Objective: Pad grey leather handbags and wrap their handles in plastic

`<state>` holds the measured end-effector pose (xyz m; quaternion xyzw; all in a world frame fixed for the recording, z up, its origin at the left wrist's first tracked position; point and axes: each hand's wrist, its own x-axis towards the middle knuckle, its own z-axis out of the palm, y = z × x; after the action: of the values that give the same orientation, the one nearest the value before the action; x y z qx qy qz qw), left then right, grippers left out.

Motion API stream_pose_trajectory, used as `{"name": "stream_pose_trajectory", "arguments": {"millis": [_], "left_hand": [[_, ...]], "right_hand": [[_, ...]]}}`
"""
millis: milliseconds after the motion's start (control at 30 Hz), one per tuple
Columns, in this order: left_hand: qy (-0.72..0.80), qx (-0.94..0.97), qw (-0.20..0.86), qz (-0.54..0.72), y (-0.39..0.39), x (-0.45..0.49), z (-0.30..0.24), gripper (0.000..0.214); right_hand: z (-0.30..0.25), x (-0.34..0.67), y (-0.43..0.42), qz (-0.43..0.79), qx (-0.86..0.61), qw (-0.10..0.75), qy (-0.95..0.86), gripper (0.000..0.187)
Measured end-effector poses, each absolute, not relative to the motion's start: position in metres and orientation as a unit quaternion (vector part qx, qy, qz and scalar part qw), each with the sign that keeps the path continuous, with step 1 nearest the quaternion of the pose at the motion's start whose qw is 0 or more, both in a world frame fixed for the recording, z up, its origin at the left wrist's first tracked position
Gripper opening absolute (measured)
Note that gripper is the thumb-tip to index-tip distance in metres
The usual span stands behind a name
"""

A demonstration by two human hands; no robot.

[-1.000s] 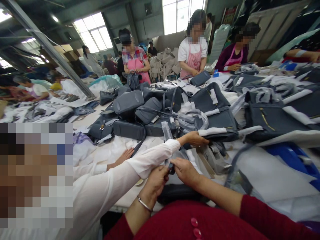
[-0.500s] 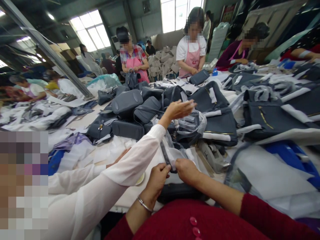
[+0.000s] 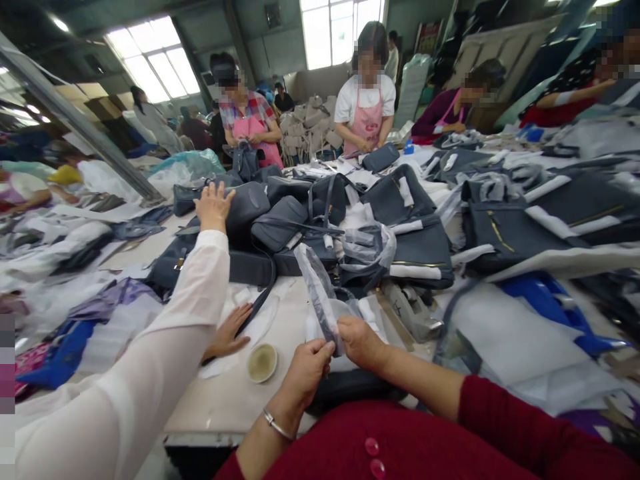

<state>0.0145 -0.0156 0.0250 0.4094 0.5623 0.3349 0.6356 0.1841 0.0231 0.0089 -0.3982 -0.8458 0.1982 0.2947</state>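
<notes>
Near the table's front edge, my left hand [image 3: 309, 365] pinches the lower part of a dark strap [image 3: 321, 303] wrapped in translucent white film. On the strap's right side, my right hand [image 3: 362, 343] grips the wrapping, with fingers closed close to my left thumb. The strap's upper part stands up from my hands, tilted to the left. Beneath my hands and against my red top lies a dark bag [image 3: 350, 392], partly hidden by my forearms.
At left, a co-worker's hand [image 3: 214, 205] reaches over piled dark bags [image 3: 280, 223]; their other hand [image 3: 231, 333] rests on the table beside a small dish [image 3: 262, 363]. A grey tape dispenser [image 3: 413, 310] stands right. Blue trays [image 3: 555, 310] and wrapped bags lie farther right.
The co-worker's raised arm has swung left, from the middle of the pile to its left side, uncovering the dish. The wrapped strap stands up more in my hands. My view has shifted right.
</notes>
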Motion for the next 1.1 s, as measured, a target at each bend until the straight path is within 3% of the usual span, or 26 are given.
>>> {"name": "stream_pose_trajectory", "arguments": {"millis": [267, 367, 500, 633, 800, 933, 1100], "left_hand": [[0.542, 0.335, 0.709, 0.303, -0.016, 0.020, 0.027, 0.037], [0.541, 0.352, 0.685, 0.339, -0.016, 0.020, 0.028, 0.043], [0.607, 0.440, 0.560, 0.353, -0.016, 0.014, 0.035, 0.039], [0.606, 0.563, 0.440, 0.350, -0.019, 0.014, 0.040, 0.029], [0.586, 0.643, 0.361, 0.336, -0.024, 0.020, 0.026, 0.021], [0.585, 0.672, 0.337, 0.304, -0.026, 0.019, 0.021, 0.017], [0.564, 0.664, 0.394, 0.292, -0.024, 0.017, 0.035, 0.022]], "right_hand": [[0.001, 0.179, 0.012, 0.134, -0.425, 0.282, -0.850, 0.015], [0.006, 0.185, 0.011, 0.199, -0.420, 0.307, -0.830, 0.019], [0.026, 0.196, 0.017, 0.334, -0.489, 0.367, -0.717, 0.027], [0.042, 0.190, 0.021, 0.525, -0.518, 0.287, -0.611, 0.046], [0.031, 0.167, 0.014, 0.613, -0.563, 0.280, -0.478, 0.032], [0.013, 0.160, 0.009, 0.628, -0.572, 0.318, -0.421, 0.032], [0.010, 0.160, 0.007, 0.651, -0.540, 0.368, -0.387, 0.033]]}}
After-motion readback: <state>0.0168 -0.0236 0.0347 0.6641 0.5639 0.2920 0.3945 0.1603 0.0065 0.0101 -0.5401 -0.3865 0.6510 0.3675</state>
